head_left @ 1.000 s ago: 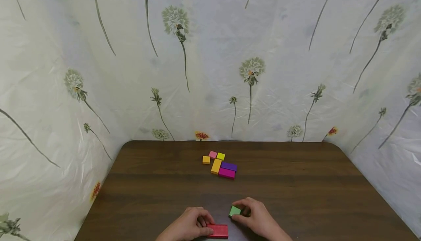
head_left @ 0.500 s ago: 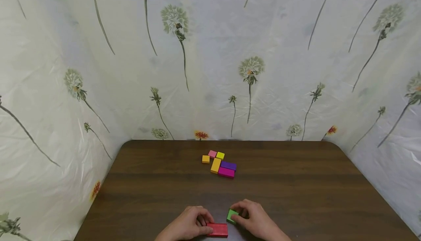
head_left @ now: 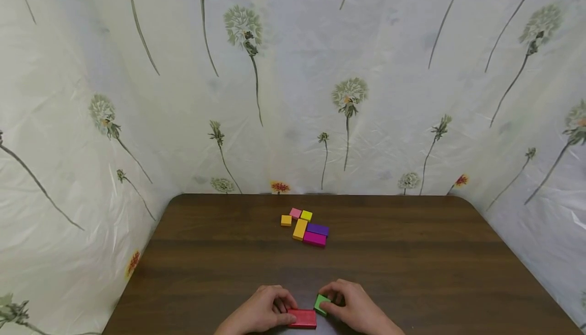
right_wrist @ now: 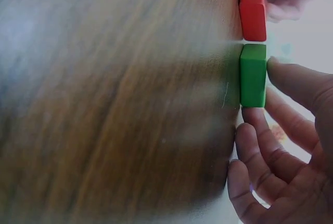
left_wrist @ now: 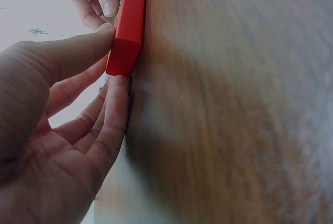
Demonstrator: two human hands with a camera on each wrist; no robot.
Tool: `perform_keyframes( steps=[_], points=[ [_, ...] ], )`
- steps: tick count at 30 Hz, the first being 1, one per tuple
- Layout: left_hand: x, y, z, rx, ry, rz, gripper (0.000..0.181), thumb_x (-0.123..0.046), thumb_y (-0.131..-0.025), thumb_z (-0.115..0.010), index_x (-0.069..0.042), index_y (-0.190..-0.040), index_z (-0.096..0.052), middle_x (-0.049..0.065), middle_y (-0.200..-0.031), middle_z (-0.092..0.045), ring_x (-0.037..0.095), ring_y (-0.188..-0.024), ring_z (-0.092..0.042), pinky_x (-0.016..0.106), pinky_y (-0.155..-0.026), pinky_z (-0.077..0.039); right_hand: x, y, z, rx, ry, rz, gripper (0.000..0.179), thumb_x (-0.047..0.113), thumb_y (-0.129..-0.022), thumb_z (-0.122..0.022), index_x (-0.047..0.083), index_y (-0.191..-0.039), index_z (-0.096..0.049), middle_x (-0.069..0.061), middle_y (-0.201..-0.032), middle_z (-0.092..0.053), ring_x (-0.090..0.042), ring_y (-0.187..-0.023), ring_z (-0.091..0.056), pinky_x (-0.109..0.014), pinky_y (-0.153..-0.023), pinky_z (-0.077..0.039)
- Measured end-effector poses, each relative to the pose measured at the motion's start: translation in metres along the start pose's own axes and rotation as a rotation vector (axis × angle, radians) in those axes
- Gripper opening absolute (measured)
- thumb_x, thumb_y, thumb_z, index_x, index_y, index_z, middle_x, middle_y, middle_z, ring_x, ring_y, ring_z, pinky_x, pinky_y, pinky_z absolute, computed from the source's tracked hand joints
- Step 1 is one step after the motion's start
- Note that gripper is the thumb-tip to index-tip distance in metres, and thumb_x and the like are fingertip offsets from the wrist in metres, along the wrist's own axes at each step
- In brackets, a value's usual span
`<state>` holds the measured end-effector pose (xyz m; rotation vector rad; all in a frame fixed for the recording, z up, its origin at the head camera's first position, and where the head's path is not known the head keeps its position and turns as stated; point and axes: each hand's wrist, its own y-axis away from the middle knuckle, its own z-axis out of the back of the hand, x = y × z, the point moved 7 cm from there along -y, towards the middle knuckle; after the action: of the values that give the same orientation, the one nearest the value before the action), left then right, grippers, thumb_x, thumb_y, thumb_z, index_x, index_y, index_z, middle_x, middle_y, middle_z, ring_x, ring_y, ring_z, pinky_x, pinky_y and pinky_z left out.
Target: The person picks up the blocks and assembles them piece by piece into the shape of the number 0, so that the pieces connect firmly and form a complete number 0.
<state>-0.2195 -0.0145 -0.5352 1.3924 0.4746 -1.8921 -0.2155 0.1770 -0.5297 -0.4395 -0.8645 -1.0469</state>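
Note:
A flat red block (head_left: 304,318) lies on the table near its front edge. My left hand (head_left: 263,308) holds its left end, thumb on top and fingers at the far side and end. Just right of it sits a small green block (head_left: 322,304), turned slightly askew. My right hand (head_left: 354,304) pinches the green block between thumb and fingers. In the right wrist view a thin gap shows between the green block (right_wrist: 253,78) and the red block (right_wrist: 253,15). The left wrist view shows the red block (left_wrist: 129,31) flat against the tabletop, with the thumb at its edge.
Farther back on the brown table (head_left: 206,253) lies a cluster of blocks: an orange oblong (head_left: 300,229), a purple one (head_left: 318,230), a magenta one (head_left: 315,239), and small pink (head_left: 295,213), yellow (head_left: 306,216) and orange (head_left: 286,220) ones. A dandelion-print curtain (head_left: 293,96) surrounds the table.
My right hand has moved the green block slightly left and nearer, closer to the red block's right end. My left hand and the red block keep their place.

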Motion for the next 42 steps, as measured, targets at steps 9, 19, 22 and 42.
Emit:
perform_keyframes(
  steps=[9,19,22,42],
  points=[
    [-0.001,0.001,0.0,-0.006,-0.017,0.001,0.008,-0.013,-0.085,-0.076,-0.012,-0.093,-0.073,-0.007,-0.08,-0.06,0.006,-0.07,-0.057,0.023,-0.064,-0.049,-0.002,0.001,0.0,0.017,-0.015,-0.013,0.026,0.034,-0.092,-0.069,0.014,-0.108,-0.07,0.011,-0.087,-0.06,-0.006,-0.073,-0.055,-0.025,-0.062,-0.046],
    [-0.001,0.001,0.0,-0.001,-0.005,0.002,0.008,-0.013,-0.086,-0.076,-0.012,-0.093,-0.073,-0.007,-0.08,-0.061,0.007,-0.07,-0.058,0.023,-0.064,-0.049,-0.004,0.002,-0.002,0.028,-0.035,-0.046,0.025,0.034,-0.092,-0.069,0.015,-0.108,-0.07,0.009,-0.088,-0.061,-0.008,-0.073,-0.054,-0.026,-0.062,-0.045],
    [0.0,0.001,0.0,-0.001,-0.003,0.005,0.008,-0.013,-0.086,-0.076,-0.013,-0.093,-0.073,-0.006,-0.08,-0.061,0.007,-0.07,-0.058,0.023,-0.064,-0.049,-0.005,0.002,-0.002,0.03,-0.043,-0.051,0.025,0.033,-0.093,-0.068,0.014,-0.109,-0.07,0.008,-0.089,-0.062,-0.009,-0.074,-0.055,-0.026,-0.063,-0.046],
    [-0.004,0.003,0.002,0.016,-0.05,-0.114,0.01,-0.016,-0.088,-0.075,-0.012,-0.097,-0.073,-0.01,-0.085,-0.058,0.002,-0.074,-0.057,0.021,-0.066,-0.05,0.042,0.039,-0.02,-0.005,0.652,0.319,0.045,0.055,-0.097,-0.051,0.025,-0.128,-0.063,-0.002,-0.125,-0.056,-0.019,-0.107,-0.055,-0.038,-0.073,-0.049]
  ],
)
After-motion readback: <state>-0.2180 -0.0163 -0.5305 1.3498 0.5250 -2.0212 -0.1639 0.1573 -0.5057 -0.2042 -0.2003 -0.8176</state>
